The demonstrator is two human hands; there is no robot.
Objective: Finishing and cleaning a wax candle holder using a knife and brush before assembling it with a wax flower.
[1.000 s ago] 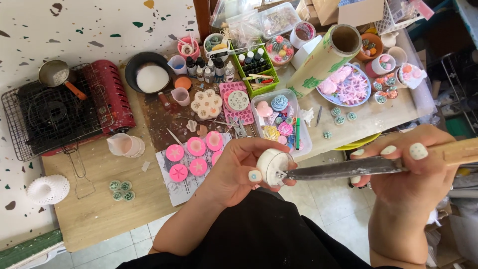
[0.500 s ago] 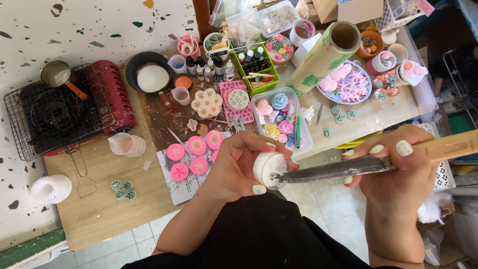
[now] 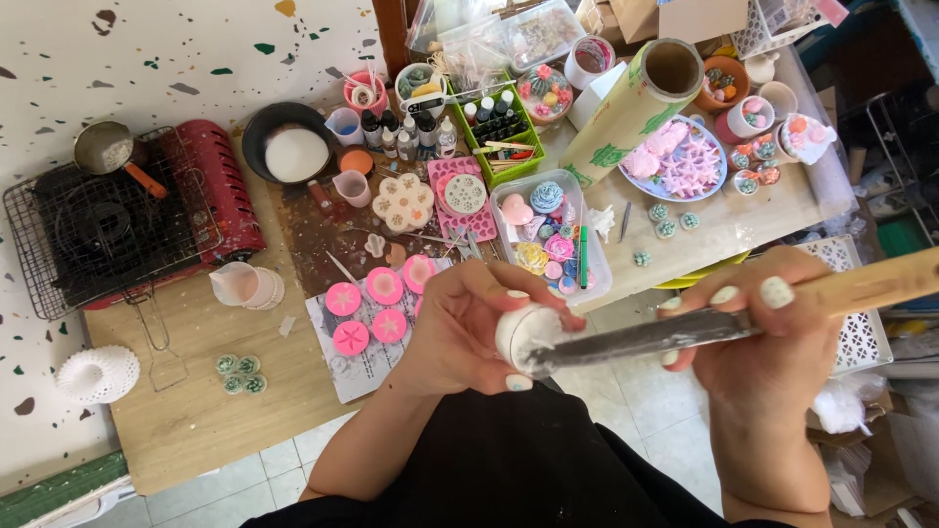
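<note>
Head view, left to right: my left hand (image 3: 469, 328) has its fingers curled closed around one white round piece (image 3: 523, 334), held over my lap just in front of the table (image 3: 196, 420). To its right, one knife (image 3: 655, 334) runs with its long axis nearly level, the tip touching the piece and the wooden handle pointing right. My right hand (image 3: 753, 337) is clenched around that handle. On the table behind sit five pink moulds (image 3: 377, 308).
</note>
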